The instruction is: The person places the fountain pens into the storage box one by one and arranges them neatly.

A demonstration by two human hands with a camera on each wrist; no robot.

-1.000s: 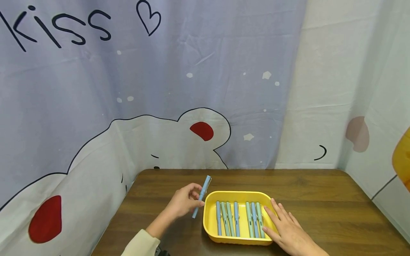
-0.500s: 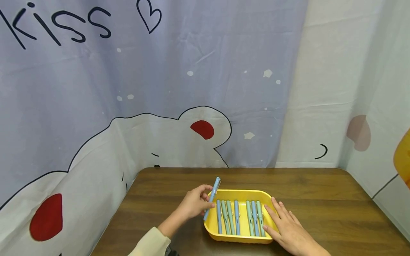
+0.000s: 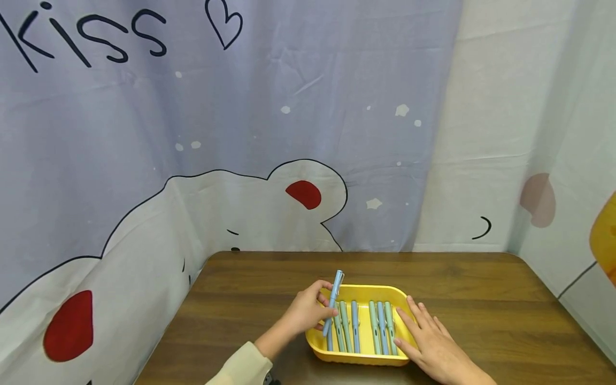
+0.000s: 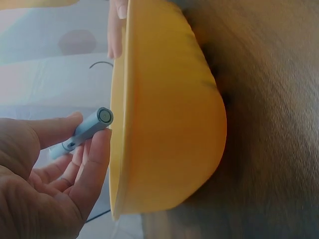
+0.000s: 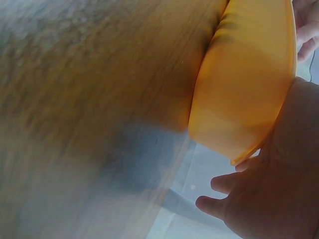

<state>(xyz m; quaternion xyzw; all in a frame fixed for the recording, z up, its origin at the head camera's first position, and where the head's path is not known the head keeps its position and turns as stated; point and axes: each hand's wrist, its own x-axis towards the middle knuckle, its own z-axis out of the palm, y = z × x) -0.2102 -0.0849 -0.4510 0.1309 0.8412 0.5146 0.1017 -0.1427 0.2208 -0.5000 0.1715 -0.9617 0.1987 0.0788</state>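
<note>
My left hand (image 3: 308, 311) pinches a light blue pen (image 3: 336, 286) between thumb and fingers, over the left end of a yellow tray (image 3: 366, 360). The pen slants, its clip end up and away. In the left wrist view the round end of the pen (image 4: 90, 127) points toward the tray's rim. Inside the tray lie several pens in two groups: green and blue ones at left, and a blue pen (image 3: 382, 327) between two green pens (image 3: 374, 329) at right. My right hand (image 3: 435, 342) rests with spread, straight fingers on the tray's right rim.
The tray stands on a brown wooden table (image 3: 260, 267) near its front. A printed curtain (image 3: 366, 139) hangs behind and along the sides of the table.
My left hand has carried the blue pen rightward, from beside the tray to above its left end. The right hand stays at the right rim, and the pens in the tray have not moved.
</note>
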